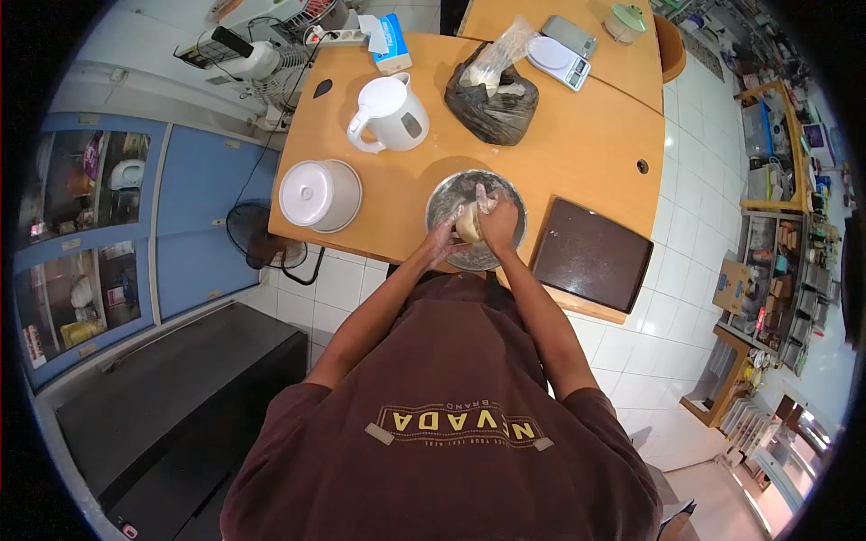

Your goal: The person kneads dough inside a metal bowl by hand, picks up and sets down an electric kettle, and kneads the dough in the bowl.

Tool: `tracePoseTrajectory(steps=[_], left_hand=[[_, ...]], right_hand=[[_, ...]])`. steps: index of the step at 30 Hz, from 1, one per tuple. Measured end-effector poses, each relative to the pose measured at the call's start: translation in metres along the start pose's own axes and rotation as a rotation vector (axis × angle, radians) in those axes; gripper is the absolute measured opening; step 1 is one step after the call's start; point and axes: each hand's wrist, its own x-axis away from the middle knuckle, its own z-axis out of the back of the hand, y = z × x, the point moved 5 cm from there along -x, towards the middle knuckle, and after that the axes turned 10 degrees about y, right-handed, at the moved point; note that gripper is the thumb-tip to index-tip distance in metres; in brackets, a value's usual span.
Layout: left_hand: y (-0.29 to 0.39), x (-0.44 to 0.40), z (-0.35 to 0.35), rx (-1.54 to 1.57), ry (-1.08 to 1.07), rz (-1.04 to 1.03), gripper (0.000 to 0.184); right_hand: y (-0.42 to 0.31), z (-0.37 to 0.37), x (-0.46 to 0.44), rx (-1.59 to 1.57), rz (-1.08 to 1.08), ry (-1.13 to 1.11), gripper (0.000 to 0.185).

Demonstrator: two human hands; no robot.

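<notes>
From the head view, with twelve o'clock at the top, a pale lump [468,224] sits inside a metal bowl [438,200] at the desk's [406,189] six o'clock edge. It leans roughly from one to seven o'clock, though its rounded shape makes the long axis uncertain. The left hand [441,240] cups it from eight o'clock; the right hand [499,222] grips it from three, fingers bent around it. Both look whitened. The right hand covers part of the lump, and the left fingertips are hard to make out. From the bowl, a tub [322,197] sits at nine, a kettle [386,113] at eleven, a black bag [494,106] at twelve, a scale [557,59] at one, and a tray [593,259] between three and four.
</notes>
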Motion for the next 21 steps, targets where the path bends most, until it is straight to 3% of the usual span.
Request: tracePoseTrajectory(steps=[4,7,8,10,11,14,16,21], left_hand=[[-0.003,-0.018,0.01,-0.043,0.115,-0.05,0.06],[0.02,-0.006,0.026,-0.35,0.256,-0.322,0.049],[0.031,-0.003,0.036,-0.508,0.322,-0.58,0.045],[0.054,0.021,0.038,-0.871,0.626,-0.839,0.046],[0.063,0.031,0.036,-1.056,0.775,-0.962,0.047],[0.056,0.007,0.036,-0.93,0.637,-1.063,0.051],[0.04,-0.012,0.041,-0.923,0.589,-0.962,0.055],[0.027,-0.027,0.05,-0.867,0.507,-0.947,0.059]], right_hand=[[0.011,-0.021,0.008,0.095,0.235,-0.058,0.031],[0.018,-0.029,0.022,0.194,0.387,-0.097,0.036],[0.022,-0.033,0.025,0.222,0.379,-0.173,0.035],[0.015,-0.031,0.026,0.28,0.36,-0.323,0.034],[0.007,-0.027,0.029,0.289,0.408,-0.293,0.035],[0.002,-0.032,0.044,0.319,0.556,-0.242,0.038],[0.008,-0.042,0.054,0.343,0.664,-0.247,0.04],[0.021,-0.06,0.065,0.451,0.518,-0.421,0.041]])
